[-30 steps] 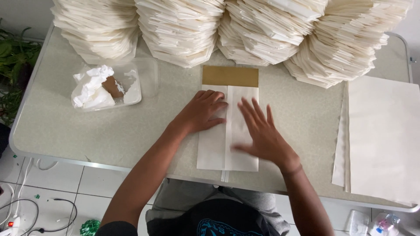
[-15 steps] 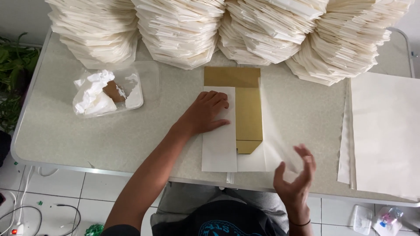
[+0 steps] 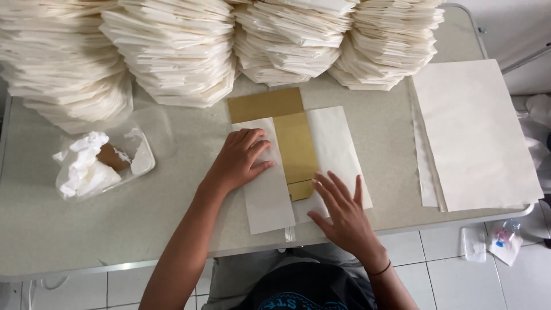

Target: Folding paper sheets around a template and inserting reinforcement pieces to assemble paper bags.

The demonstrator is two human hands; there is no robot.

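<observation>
A white paper sheet (image 3: 336, 149) lies on the grey table (image 3: 69, 229) around a gold-brown cardboard template (image 3: 275, 106). Its left flap is folded over the template, and its right flap lies opened flat. My left hand (image 3: 241, 158) presses flat on the folded left flap. My right hand (image 3: 341, 209) rests with spread fingers on the lower part of the opened right flap, near the table's front edge. Neither hand grips anything.
Tall stacks of folded white paper bags (image 3: 178, 46) fill the back of the table. A pile of flat white sheets (image 3: 473, 132) lies at the right. A clear plastic tub (image 3: 97, 166) with crumpled white material sits at the left. Tiled floor lies below.
The right flap, first folded shut, has been opened out flat. My right hand lifted off toward me, then came back down onto that flap. The left hand stayed on the left flap.
</observation>
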